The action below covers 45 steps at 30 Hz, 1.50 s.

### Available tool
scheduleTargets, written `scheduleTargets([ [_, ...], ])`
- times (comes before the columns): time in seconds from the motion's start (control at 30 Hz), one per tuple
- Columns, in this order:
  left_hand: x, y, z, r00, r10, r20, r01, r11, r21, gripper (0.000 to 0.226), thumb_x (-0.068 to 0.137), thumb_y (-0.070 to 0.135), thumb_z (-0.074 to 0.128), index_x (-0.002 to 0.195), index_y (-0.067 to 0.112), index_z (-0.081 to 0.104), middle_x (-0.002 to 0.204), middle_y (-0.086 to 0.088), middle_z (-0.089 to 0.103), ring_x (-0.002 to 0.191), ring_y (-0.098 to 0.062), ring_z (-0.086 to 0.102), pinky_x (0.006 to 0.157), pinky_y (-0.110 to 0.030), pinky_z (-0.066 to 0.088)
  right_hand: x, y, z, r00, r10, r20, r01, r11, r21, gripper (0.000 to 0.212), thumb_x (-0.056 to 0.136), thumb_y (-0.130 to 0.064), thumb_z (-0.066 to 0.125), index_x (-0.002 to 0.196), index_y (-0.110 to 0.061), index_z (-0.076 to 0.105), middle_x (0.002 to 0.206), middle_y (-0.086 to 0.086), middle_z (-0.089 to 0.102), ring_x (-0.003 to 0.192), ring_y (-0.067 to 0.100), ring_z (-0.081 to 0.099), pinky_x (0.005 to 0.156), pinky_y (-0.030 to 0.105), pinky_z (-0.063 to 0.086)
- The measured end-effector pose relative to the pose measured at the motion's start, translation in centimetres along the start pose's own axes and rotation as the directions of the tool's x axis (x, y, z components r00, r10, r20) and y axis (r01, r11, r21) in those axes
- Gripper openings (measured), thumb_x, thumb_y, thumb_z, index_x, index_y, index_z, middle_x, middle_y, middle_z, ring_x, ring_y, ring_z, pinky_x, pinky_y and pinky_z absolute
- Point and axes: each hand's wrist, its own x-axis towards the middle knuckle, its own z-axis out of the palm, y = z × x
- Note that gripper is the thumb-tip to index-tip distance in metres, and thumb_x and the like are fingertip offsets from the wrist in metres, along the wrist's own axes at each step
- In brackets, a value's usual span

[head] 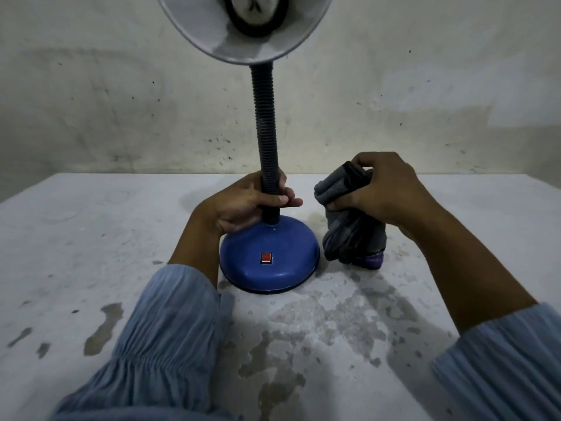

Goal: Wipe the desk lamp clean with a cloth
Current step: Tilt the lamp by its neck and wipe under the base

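The desk lamp stands upright in the middle of the table. It has a round blue base (270, 262) with a red switch (266, 258), a dark ribbed flexible neck (265, 126) and a pale shade (243, 28) facing me at the top edge. My left hand (246, 205) is wrapped around the bottom of the neck, just above the base. To the right of the base, my right hand (385, 192) grips a bunched grey cloth (353, 232) with a purple edge; the cloth's lower end rests on the table.
The worn white tabletop (91, 238) has grey stains and peeled patches, mostly in front of the lamp. A stained pale wall (121, 101) stands right behind the table's far edge. Blue sleeves cover both forearms.
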Motion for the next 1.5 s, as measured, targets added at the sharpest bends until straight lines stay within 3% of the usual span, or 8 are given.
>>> scheduleTargets([
  [0.4,-0.2,0.6,0.5,1.000,-0.013,-0.026,0.015,0.993,0.117,0.023,0.083,-0.007,0.055,0.095,0.012,0.056,0.089,-0.008,0.061,0.090,-0.024,0.060,0.082,-0.032,0.054,-2.4,-2.4,4.1,0.963,-0.270,-0.008,0.266,0.953,-0.146,0.029,0.065,-0.005,0.075,0.076,-0.023,0.055,0.077,-0.005,0.060,0.066,0.003,0.052,0.051,0.008,0.034],
  [0.5,-0.7,1.0,-0.7,0.996,0.008,-0.087,0.003,0.992,0.123,0.042,0.072,0.012,0.072,0.111,0.018,0.058,0.105,-0.010,0.064,0.101,-0.025,0.063,0.088,-0.035,0.053,-4.1,-2.7,7.1,0.941,-0.335,-0.043,0.319,0.923,-0.214,0.027,0.077,-0.010,0.071,0.098,-0.022,0.059,0.098,0.000,0.060,0.087,0.013,0.054,0.077,0.017,0.045],
  [0.83,-0.8,1.3,-0.3,0.989,0.056,-0.136,-0.019,0.966,0.259,0.034,0.069,0.012,0.078,0.099,0.017,0.063,0.101,-0.008,0.064,0.088,-0.018,0.068,0.072,-0.025,0.055,-2.7,-1.4,5.6,0.862,-0.251,0.440,0.411,0.856,-0.315,0.045,0.077,-0.017,0.054,0.115,-0.042,0.054,0.109,-0.006,0.061,0.092,0.016,0.050,0.087,0.042,0.041],
  [1.0,-0.7,1.3,-0.4,0.986,0.055,-0.155,-0.010,0.961,0.275,0.031,0.072,0.011,0.076,0.098,0.021,0.062,0.102,-0.004,0.063,0.087,-0.014,0.067,0.069,-0.022,0.054,-1.7,0.9,4.1,0.982,-0.163,0.099,0.189,0.751,-0.632,0.035,0.084,-0.021,0.059,0.119,-0.029,0.057,0.114,0.010,0.046,0.098,0.031,0.049,0.081,0.041,0.042],
  [1.07,-0.7,1.4,-0.4,0.987,0.051,-0.151,-0.007,0.961,0.278,0.030,0.072,0.011,0.076,0.096,0.023,0.062,0.101,-0.003,0.063,0.088,-0.014,0.067,0.068,-0.022,0.054,-1.6,0.6,3.8,0.971,-0.238,-0.020,0.189,0.816,-0.546,0.036,0.083,-0.015,0.058,0.117,-0.027,0.059,0.109,0.010,0.050,0.096,0.030,0.050,0.080,0.039,0.042],
  [1.23,-0.8,1.4,-0.7,0.985,0.033,-0.166,0.010,0.968,0.252,0.034,0.071,0.001,0.075,0.097,0.020,0.063,0.099,-0.004,0.064,0.082,-0.011,0.069,0.066,-0.021,0.054,-1.7,-0.9,4.5,0.924,-0.188,0.334,0.285,0.920,-0.269,0.045,0.074,0.000,0.053,0.104,-0.030,0.068,0.090,-0.008,0.052,0.080,0.015,0.050,0.069,0.025,0.041],
  [1.37,-0.8,1.8,-0.3,0.984,0.028,-0.175,0.030,0.947,0.320,0.030,0.073,0.006,0.074,0.097,0.018,0.062,0.099,-0.003,0.063,0.084,-0.012,0.068,0.067,-0.022,0.055,-1.6,0.6,3.9,0.980,-0.189,0.065,0.189,0.767,-0.614,0.029,0.082,-0.020,0.060,0.111,-0.023,0.062,0.111,0.011,0.053,0.100,0.031,0.050,0.074,0.035,0.039],
  [1.5,-1.4,3.1,-0.1,0.972,-0.005,-0.235,0.114,0.884,0.453,0.041,0.074,0.025,0.075,0.110,0.019,0.056,0.106,-0.003,0.063,0.099,-0.016,0.061,0.082,-0.029,0.052,-2.2,-0.7,4.2,0.973,-0.204,0.106,0.229,0.886,-0.403,0.029,0.075,-0.015,0.059,0.102,-0.022,0.063,0.099,0.008,0.061,0.079,0.022,0.051,0.066,0.029,0.038],
])
